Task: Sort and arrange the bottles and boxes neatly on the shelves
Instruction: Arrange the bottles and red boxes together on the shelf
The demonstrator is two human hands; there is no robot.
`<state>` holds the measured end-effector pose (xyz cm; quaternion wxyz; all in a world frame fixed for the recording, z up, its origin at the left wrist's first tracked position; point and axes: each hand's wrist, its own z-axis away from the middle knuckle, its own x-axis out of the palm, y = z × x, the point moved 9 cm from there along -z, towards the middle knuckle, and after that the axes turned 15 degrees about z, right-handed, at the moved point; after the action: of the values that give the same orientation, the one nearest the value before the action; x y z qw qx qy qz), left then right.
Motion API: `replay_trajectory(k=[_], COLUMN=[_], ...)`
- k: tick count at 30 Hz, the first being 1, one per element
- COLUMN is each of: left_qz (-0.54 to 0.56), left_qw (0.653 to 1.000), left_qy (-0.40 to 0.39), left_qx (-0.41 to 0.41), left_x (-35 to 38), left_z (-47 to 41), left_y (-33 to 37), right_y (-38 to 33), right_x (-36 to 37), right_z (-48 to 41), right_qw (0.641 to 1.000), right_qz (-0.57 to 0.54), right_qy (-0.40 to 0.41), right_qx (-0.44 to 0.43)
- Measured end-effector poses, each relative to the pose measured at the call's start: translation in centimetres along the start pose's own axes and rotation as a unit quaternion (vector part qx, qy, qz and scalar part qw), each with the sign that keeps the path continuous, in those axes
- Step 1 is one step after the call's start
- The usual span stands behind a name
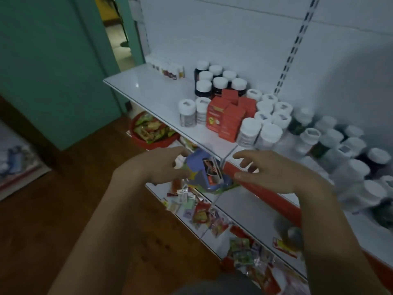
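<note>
Showing both hands just below the front edge of the shelf [148,90]: the left hand [157,165] curls finger and thumb on the left edge of a purple packet [204,171], seemingly pinching it. Red boxes [229,116] stand upright on the shelf, beyond and above the packet, flanked by white-capped bottles [251,130]. The right hand [265,173], fingers loosely spread and empty, sits just right of the packet. By this layout, the right hand is nearer the boxes and bottles.
</note>
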<state>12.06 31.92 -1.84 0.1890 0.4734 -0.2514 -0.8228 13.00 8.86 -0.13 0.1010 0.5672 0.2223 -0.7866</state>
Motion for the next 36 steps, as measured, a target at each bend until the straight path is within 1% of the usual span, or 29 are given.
replay_trajectory(k=[5,9,11,15,18,20,23,25,28,30,32,34,36], left_qz=[-0.027,-0.049,-0.048,-0.047,-0.04,-0.034,-0.05,-0.063,-0.057,-0.024,0.016,0.041,0.045], left_qw=[0.996,0.996,0.995,0.995,0.989,0.986,0.988,0.987,0.972,0.954,0.932,0.915,0.902], left_qy=[0.077,0.071,0.075,0.078,0.124,0.134,0.085,0.042,0.021,0.022,0.01,-0.02,-0.039], left_qx=[0.023,0.035,0.036,0.037,0.074,0.093,0.116,0.142,0.225,0.299,0.361,0.401,0.427], left_x=[-8.1,-12.7,-15.3,-19.6,-23.1,-24.9,-25.9,-26.0,-26.3,-26.6,-26.7,-26.4,-25.6], left_z=[-3.3,-7.4,-10.0,-14.6,-17.7,-20.1,-24.7,-28.0,-32.0,-33.8,-35.3,-36.9,-38.1], left_y=[-4.2,-6.7,-7.9,-9.8,-11.0,-11.2,-10.3,-9.1,-5.8,-2.7,0.7,3.5,5.4], right_y=[-2.0,-2.4,-2.9,-3.5,-3.6,-3.4,-1.9,-0.6,0.5,0.9,0.9,0.8,0.7], right_x=[-2.4,-5.5,-7.5,-11.1,-13.3,-14.4,-15.0,-15.3,-15.3,-14.8,-14.3,-13.7,-13.4], right_z=[-7.0,-11.9,-14.5,-19.7,-24.0,-26.4,-28.2,-28.4,-29.1,-30.2,-31.3,-32.2,-32.8], right_qw=[0.998,0.991,0.987,0.986,0.98,0.975,0.957,0.933,0.905,0.895,0.883,0.866,0.848], right_qz=[-0.006,-0.037,-0.033,-0.013,-0.023,-0.019,-0.044,-0.06,-0.047,-0.023,0.014,0.042,0.074], right_qy=[0.06,0.125,0.155,0.165,0.189,0.21,0.247,0.289,0.309,0.282,0.234,0.191,0.166], right_qx=[0.003,0.003,0.001,0.028,0.052,0.075,0.144,0.205,0.287,0.346,0.406,0.46,0.498])
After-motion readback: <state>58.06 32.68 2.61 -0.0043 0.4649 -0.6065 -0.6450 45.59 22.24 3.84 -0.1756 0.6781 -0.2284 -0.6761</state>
